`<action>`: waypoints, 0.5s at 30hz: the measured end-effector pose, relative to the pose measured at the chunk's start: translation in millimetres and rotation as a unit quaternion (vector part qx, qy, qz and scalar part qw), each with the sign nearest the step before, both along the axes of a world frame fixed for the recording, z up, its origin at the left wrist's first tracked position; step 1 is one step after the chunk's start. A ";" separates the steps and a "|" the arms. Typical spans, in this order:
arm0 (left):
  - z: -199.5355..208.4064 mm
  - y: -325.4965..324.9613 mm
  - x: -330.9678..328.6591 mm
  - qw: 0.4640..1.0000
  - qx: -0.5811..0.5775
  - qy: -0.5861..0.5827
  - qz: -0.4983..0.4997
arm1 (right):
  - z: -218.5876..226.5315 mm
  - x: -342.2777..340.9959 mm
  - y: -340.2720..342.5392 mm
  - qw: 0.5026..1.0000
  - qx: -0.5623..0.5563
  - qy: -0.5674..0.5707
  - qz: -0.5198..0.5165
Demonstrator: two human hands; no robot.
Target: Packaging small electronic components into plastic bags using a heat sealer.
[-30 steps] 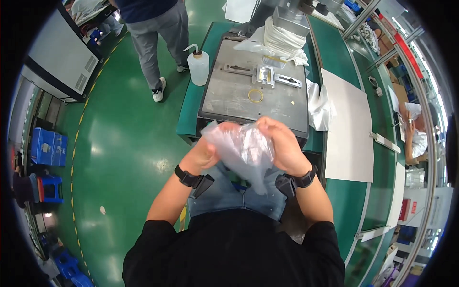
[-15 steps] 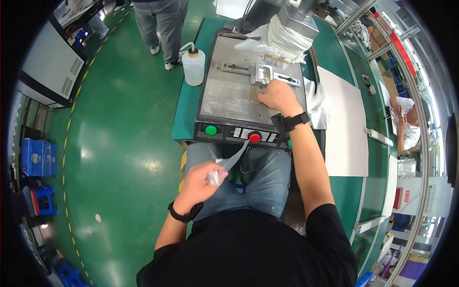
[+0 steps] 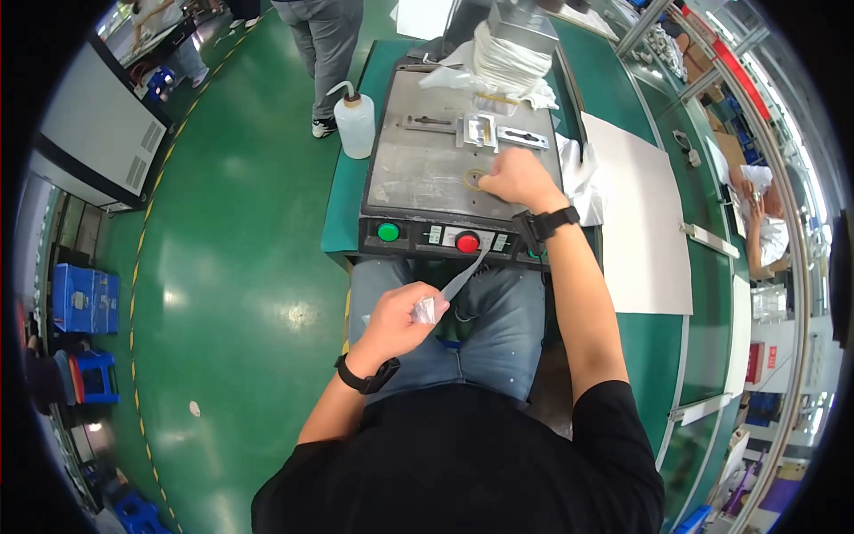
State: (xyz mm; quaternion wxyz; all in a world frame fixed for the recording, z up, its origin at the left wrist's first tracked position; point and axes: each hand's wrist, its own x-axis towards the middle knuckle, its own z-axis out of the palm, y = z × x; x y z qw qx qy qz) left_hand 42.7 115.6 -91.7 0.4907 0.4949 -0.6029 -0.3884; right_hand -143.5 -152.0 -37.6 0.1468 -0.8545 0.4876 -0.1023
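Ring (image 3: 464, 180) is thin, yellow and round, with an open middle, and it lies flat on the grey metal surface (image 3: 414, 173), a little nearer to the person than the metal fixture (image 3: 480, 131). The right hand (image 3: 519, 181) is at the right side of this ring, its fingers bent together and covering part of the rim; whether they pinch it, I cannot tell. The left hand (image 3: 398, 320) is closed around a clear plastic bag (image 3: 463, 279), crumpled in the fist, with one narrow end reaching out toward the red button (image 3: 467, 241); I cannot tell if something is inside. On the green surface (image 3: 341, 214), at the left, stands upright a whitish squeeze bottle (image 3: 356, 131) with brown cap and bent spout; its content is not clear to see. At far left is a blue box (image 3: 84, 301), its inside hidden
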 end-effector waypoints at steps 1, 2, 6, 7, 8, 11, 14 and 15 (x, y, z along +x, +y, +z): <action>-0.7 -0.4 -3.3 1.000 0.000 -0.001 -0.009 | 3.3 -13.3 5.1 1.000 0.000 -0.001 -0.009; -2.4 -2.0 -7.1 1.000 0.000 -0.007 -0.011 | 18.5 -30.2 15.5 0.999 -0.005 -0.012 -0.031; -5.0 -5.2 -18.7 0.998 -0.003 -0.041 -0.037 | 77.5 -124.6 62.3 0.987 0.003 -0.062 -0.147; -2.3 -1.9 -16.8 0.999 0.007 -0.043 -0.032 | 89.7 -144.7 71.6 0.981 0.017 -0.109 -0.161; -1.1 0.5 -17.8 0.998 0.017 -0.046 -0.025 | 96.5 -167.2 80.6 0.972 0.029 -0.157 -0.175; -3.9 -1.7 -24.8 0.995 0.058 -0.057 -0.050 | 111.7 -262.1 105.4 0.923 0.103 -0.223 -0.296; -4.9 -11.8 -40.9 0.994 0.044 -0.059 -0.082 | 78.4 -353.5 117.4 0.867 0.176 -0.283 -0.371; -4.1 -13.5 -46.5 0.994 0.040 -0.060 -0.087 | 65.3 -374.0 121.0 0.863 0.176 -0.286 -0.377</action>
